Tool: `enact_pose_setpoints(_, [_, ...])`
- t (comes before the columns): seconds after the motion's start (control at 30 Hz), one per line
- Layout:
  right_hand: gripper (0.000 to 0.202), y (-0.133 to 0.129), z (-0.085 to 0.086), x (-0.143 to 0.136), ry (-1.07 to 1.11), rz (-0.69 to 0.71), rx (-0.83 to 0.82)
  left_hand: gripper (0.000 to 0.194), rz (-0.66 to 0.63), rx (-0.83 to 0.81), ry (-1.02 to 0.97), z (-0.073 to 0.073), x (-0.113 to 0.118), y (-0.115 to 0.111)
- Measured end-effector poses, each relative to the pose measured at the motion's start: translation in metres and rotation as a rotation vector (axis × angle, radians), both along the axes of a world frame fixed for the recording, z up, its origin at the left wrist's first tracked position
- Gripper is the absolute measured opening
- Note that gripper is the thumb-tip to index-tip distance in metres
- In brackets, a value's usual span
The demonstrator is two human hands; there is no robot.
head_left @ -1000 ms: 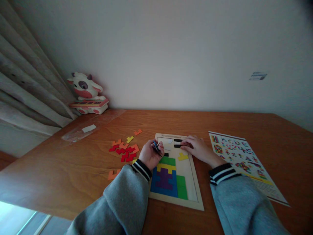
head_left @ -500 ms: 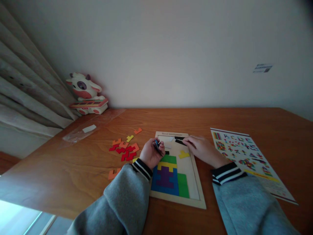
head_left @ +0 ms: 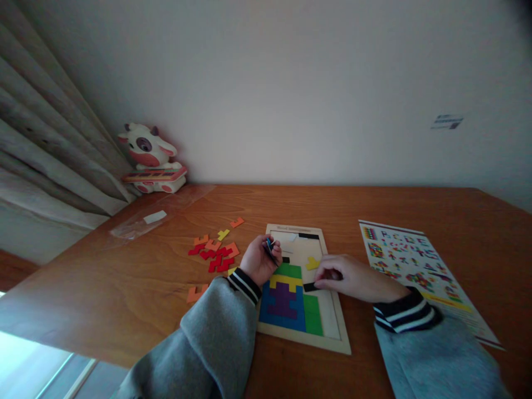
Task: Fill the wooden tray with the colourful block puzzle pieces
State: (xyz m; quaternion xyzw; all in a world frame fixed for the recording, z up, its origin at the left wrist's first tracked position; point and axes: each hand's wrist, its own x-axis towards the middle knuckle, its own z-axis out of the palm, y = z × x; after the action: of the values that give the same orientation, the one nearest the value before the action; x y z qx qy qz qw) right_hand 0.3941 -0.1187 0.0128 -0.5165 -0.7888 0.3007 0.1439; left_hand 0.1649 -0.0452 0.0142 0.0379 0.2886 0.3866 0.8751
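Note:
A wooden puzzle board (head_left: 347, 346) lies on the table, partly filled with green, blue, purple and yellow pieces. My right hand (head_left: 347, 277) pinches a black bar-shaped puzzle piece (head_left: 310, 287) low over the board, just above the green piece (head_left: 313, 315). Close to its fingertips rests a loose yellow piece (head_left: 312, 263). Another black piece (head_left: 308, 236) lies along the board's top edge. Palm up over the board's left side, my left hand (head_left: 260, 260) curls around a small dark thing (head_left: 271, 249) with a blue part; I cannot make out its kind.
Several red, orange and yellow puzzle pieces (head_left: 218, 257) lie scattered left of the board. To the right is a printed pattern sheet (head_left: 419, 266). A cow toy with a keyboard (head_left: 153, 158) and a clear plastic bag (head_left: 135, 224) sit toward the back left, near the curtain (head_left: 54, 127).
My right hand has moved from the board's top toward me, carrying the black puzzle piece down to just above the green one. My left hand has stayed nearly in place.

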Motion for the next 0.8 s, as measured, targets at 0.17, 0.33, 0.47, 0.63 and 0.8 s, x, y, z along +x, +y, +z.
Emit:
enact_pose_setpoints(0.17, [0.026, -0.0036, 0.0021, -0.0073, 0.0, -0.048, -0.075, 0.023, 0.004, -0.003, 0.014, 0.0008, 0.0009, -0.0005])
enact_pose_setpoints(0.33, [0.025, -0.0057, 0.0018, -0.0094, 0.013, -0.018, -0.044, 0.022, -0.014, 0.001, 0.021, -0.001, 0.0024, 0.0])
enact_pose_setpoints(0.47, [0.025, -0.0066, 0.0009, -0.0097, 0.024, -0.003, -0.04, 0.022, -0.021, 0.01, 0.031, -0.0013, 0.0027, -0.0001])
enact_pose_setpoints(0.63, [0.024, -0.0071, 0.0001, -0.0093, -0.004, 0.042, 0.011, 0.022, -0.021, 0.007, 0.033, -0.0013, 0.003, 0.0001])
enact_pose_setpoints(0.8, [0.024, -0.0077, -0.0001, -0.0098, 0.017, 0.041, 0.005, 0.023, -0.032, 0.008, 0.037, -0.0015, 0.0035, -0.0007])
